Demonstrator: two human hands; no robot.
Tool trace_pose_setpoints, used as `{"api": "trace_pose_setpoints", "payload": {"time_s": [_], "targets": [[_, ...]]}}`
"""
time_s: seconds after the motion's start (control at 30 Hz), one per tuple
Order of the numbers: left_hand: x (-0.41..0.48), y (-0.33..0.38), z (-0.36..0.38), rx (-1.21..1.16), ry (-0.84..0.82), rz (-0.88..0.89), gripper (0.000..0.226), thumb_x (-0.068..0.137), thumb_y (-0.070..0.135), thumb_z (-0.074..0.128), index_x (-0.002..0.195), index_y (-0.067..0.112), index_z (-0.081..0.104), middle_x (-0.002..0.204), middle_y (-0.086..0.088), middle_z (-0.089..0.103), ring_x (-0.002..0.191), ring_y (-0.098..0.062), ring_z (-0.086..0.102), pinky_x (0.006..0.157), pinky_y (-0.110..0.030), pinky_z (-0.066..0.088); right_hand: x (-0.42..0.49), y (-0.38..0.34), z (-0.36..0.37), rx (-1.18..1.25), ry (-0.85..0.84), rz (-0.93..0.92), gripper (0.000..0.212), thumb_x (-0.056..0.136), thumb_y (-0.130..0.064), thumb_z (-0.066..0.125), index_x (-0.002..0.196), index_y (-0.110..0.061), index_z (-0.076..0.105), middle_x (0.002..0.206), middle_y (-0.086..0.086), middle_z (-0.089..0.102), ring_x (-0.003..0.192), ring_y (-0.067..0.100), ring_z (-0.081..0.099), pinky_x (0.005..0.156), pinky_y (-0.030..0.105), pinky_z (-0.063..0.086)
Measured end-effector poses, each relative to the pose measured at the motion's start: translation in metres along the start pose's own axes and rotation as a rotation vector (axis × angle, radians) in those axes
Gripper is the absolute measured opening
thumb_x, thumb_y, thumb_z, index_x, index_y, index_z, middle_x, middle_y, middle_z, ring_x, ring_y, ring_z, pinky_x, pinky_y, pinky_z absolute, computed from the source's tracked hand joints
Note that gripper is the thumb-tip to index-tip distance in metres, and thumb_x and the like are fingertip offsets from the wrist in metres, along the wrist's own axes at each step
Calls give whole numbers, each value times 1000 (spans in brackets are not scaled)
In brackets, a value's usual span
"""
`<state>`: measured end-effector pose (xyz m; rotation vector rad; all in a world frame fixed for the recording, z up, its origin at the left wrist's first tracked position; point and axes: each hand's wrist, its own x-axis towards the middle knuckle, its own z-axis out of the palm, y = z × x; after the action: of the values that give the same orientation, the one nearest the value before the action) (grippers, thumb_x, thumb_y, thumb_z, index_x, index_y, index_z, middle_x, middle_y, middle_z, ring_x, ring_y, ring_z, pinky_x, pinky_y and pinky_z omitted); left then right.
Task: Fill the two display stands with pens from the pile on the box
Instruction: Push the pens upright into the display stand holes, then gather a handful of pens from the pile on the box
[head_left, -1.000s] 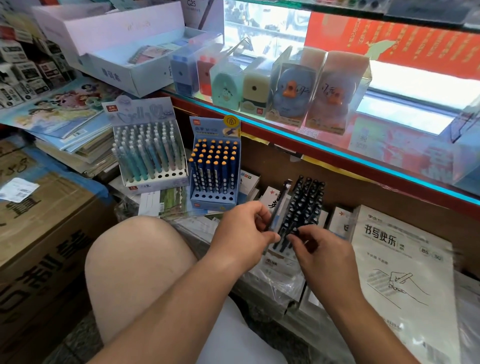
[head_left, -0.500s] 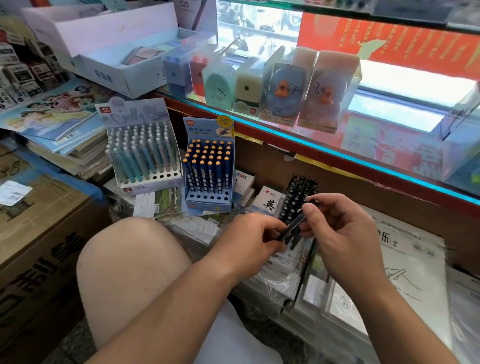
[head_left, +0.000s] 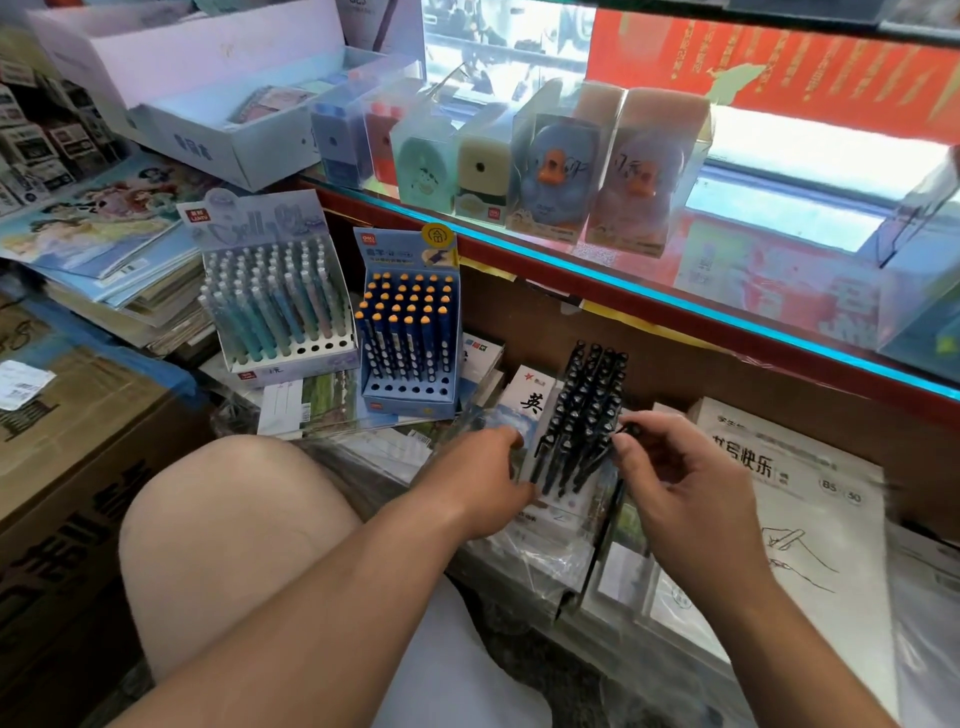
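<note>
Pile of black pens (head_left: 582, 415) lies between both hands, just ahead of knuckles. Left hand (head_left: 483, 478) at pile's left edge, back to camera, fingers pointing in. Gripping or only touching? Cannot tell. Right hand (head_left: 685, 483) on pile's right side, fingers curled, thumb and forefinger pinching end of one black pen (head_left: 629, 432). Blue stand (head_left: 410, 338) up-left of left hand, pale stand (head_left: 275, 312) further left; front-row holes unfilled in both.

Booklet (head_left: 532, 396), centre: 英
Paper pack (head_left: 810, 519), 3 o'clock: 书写快乐; B5; 50
Blue stand (head_left: 410, 402), 10 o'clock: red "deli" tag on its header
</note>
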<state>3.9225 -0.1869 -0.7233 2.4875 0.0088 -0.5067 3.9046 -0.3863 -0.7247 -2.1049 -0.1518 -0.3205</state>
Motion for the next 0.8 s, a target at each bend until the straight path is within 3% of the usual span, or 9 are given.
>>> {"api": "trace_pose_setpoints", "payload": {"time_s": [0.33, 0.43, 0.53, 0.63, 0.73, 0.8], "targets": [[13, -4, 10, -54, -34, -5, 35, 92, 27, 74, 124, 26, 61, 91, 13, 59, 96, -15, 63, 84, -30, 51, -4, 15, 18, -211, -75, -107, 22, 92, -25, 72, 113, -21, 76, 99, -13, 70, 91, -1, 64, 83, 25, 57], [13, -4, 10, -43, -27, 4, 35, 92, 27, 74, 124, 24, 61, 91, 12, 58, 97, -17, 62, 84, -29, 49, -6, 19, 26, -309, -71, -114, 23, 89, -22, 76, 112, -17, 76, 100, -6, 72, 88, 1, 58, 82, 9, 45], [14, -4, 10, -33, -34, -6, 39, 92, 28, 74, 127, 22, 59, 106, 3, 66, 104, -20, 63, 86, -29, 49, -3, 17, 30, -388, -72, -128, 22, 87, -20, 80, 108, -17, 75, 94, -6, 72, 81, -2, 51, 73, -3, 32], [13, -2, 11, -24, -40, -23, 41, 91, 30, 74, 128, 21, 58, 114, -1, 68, 107, -23, 64, 91, -34, 52, -1, 12, 28, -399, -149, -121, 22, 87, -26, 79, 107, -21, 72, 88, -15, 65, 75, 0, 54, 70, 5, 43], [9, -1, 11, -1, -34, -25, 40, 92, 31, 73, 128, 23, 57, 115, -1, 68, 108, -24, 63, 93, -37, 53, -2, 2, 21, -385, -172, -84, 30, 87, -34, 76, 114, -24, 68, 91, -15, 65, 79, 4, 61, 71, 29, 58], [4, -1, 10, 24, -4, -22, 37, 92, 32, 71, 126, 25, 56, 116, 0, 66, 109, -24, 62, 92, -39, 52, -2, -9, 16, -395, -161, -98, 33, 87, -38, 72, 117, -25, 66, 95, -15, 61, 82, 3, 59, 71, 31, 57]]}}
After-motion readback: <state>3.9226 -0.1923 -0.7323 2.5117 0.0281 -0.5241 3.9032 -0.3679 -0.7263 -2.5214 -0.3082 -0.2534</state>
